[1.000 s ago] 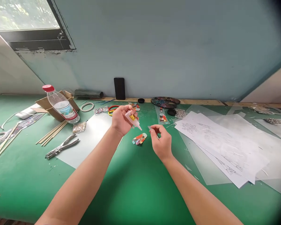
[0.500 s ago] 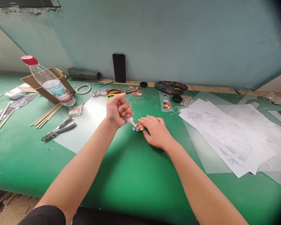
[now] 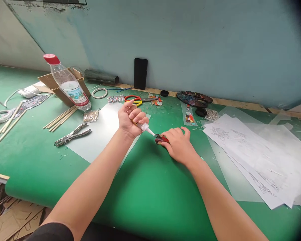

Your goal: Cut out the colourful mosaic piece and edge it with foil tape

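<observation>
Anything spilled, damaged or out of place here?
Nothing looks spilled around the white-nozzled bottle or multicoloured piece. Small scraps litter the green tabletop near the metal pliers, and dark, ragged patches mar the wall below the window frame.

A white bottle [image 3: 144, 127], mostly hidden in the left hand [image 3: 129, 117], slants down, its tapered nozzle [image 3: 151, 131] at the edge of a small, dark, red-patched piece [image 3: 160, 139] gripped by the right hand [image 3: 177, 143].

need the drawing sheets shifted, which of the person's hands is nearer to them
Right. The right hand, holding the colourful piece, is left of the drawing sheets; the left hand, gripping the white-nozzled bottle, is farther left of them.
</observation>
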`<act>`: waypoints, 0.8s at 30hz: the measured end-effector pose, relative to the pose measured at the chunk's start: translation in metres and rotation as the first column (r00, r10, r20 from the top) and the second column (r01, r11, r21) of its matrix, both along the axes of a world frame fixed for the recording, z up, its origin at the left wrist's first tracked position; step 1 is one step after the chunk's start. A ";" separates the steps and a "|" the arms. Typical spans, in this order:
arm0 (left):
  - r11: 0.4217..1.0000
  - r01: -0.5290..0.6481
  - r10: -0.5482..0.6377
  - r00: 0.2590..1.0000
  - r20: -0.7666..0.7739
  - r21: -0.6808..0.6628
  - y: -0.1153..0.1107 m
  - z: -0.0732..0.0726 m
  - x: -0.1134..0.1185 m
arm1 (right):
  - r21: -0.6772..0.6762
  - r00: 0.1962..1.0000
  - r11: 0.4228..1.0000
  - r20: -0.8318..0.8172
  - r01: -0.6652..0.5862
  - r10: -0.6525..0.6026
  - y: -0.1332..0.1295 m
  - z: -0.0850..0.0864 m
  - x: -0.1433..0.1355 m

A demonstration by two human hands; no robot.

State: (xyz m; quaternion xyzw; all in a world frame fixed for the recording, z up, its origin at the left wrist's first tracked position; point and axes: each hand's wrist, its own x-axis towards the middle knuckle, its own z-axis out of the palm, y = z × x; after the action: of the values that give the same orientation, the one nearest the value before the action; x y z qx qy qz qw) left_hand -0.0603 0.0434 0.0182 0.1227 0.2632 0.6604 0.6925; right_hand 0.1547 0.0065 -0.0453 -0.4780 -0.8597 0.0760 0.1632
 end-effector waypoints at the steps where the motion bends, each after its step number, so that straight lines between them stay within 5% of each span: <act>1: 1.000 -0.012 0.012 1.000 0.000 0.003 -0.001 0.002 -0.001 | -0.017 0.995 1.000 -0.092 0.023 -0.025 -0.002 0.003 0.000; 3: 1.000 -0.026 0.026 1.000 0.000 0.016 -0.004 0.008 -0.003 | -0.111 0.919 0.989 -0.370 0.100 -0.134 -0.009 0.011 -0.003; 5: 0.999 -0.012 0.012 1.000 0.001 0.037 -0.011 0.019 -0.002 | -0.341 0.674 0.936 -0.672 0.084 -0.306 -0.019 0.018 -0.010; 7: 0.998 0.028 -0.028 1.000 -0.002 0.058 -0.020 0.031 0.000 | -0.563 0.355 0.809 -0.801 -0.171 -0.482 -0.027 0.021 -0.019; 9: 0.995 0.060 -0.059 0.998 -0.020 0.084 -0.028 0.043 0.002 | -0.651 0.203 0.643 -0.748 -0.404 -0.631 -0.033 0.018 -0.029; 12: 0.997 0.049 -0.044 0.996 -0.076 0.063 -0.034 0.053 0.005 | -0.688 0.154 0.486 -0.647 -0.539 -0.747 -0.035 0.008 -0.037; 15: 0.999 0.028 -0.024 0.994 -0.105 0.031 -0.033 0.053 0.006 | -0.702 0.158 0.421 -0.600 -0.574 -0.785 -0.033 0.000 -0.039; 24: 0.988 0.157 -0.157 0.980 -0.122 -0.011 -0.026 0.032 0.019 | -0.702 0.158 0.430 -0.606 -0.568 -0.779 -0.038 0.002 -0.043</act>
State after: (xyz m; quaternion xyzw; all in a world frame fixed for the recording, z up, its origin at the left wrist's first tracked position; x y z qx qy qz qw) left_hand -0.0409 0.0176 0.0503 0.1830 0.2952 0.5949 0.7249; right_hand 0.1122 -0.0311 -0.0437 -0.3826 -0.2832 0.7843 0.3978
